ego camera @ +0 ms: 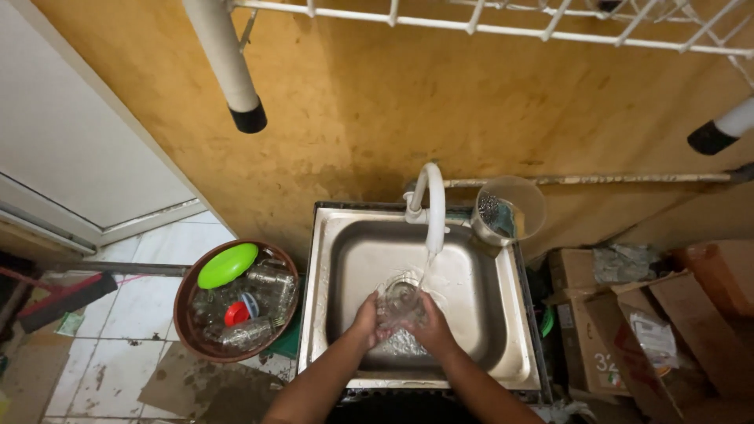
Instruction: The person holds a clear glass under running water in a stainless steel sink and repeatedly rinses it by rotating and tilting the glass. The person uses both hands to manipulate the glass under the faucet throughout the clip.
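Both hands are in the steel sink [339, 235], closed from either side around one clear glass jar [401, 301]. The left hand [367, 320] wraps the jar's left wall; the right hand [434, 326] wraps its right wall, so each grip is holding the jar, fingers curled, not spread. The jar sits between the two grips, mouth up as far as can be told, low over the basin floor and near the drain.

Directly above the grips, the white curved tap [430, 206] is running; the stream of water [428, 267] falls into or just beside the jar's mouth. Splash shows on the basin floor just below the hands.

Assessment of the step in hand, a rinse: it looks best done by keeping the mouth centred under the stream, turning the jar between the palms so all walls are wetted, and keeping it low in the basin, since wet glass may slip.

To the left of the left grip, well apart and on the tiled floor [149, 314], stands a round brown basin [188, 294] holding further clear jars, a green oval lid [227, 265] and a small red cap [236, 314]. Beyond the right grip, at the sink's far right corner, a plastic cup [514, 206] holds a scouring pad. Cardboard boxes [628, 314] lie further right.
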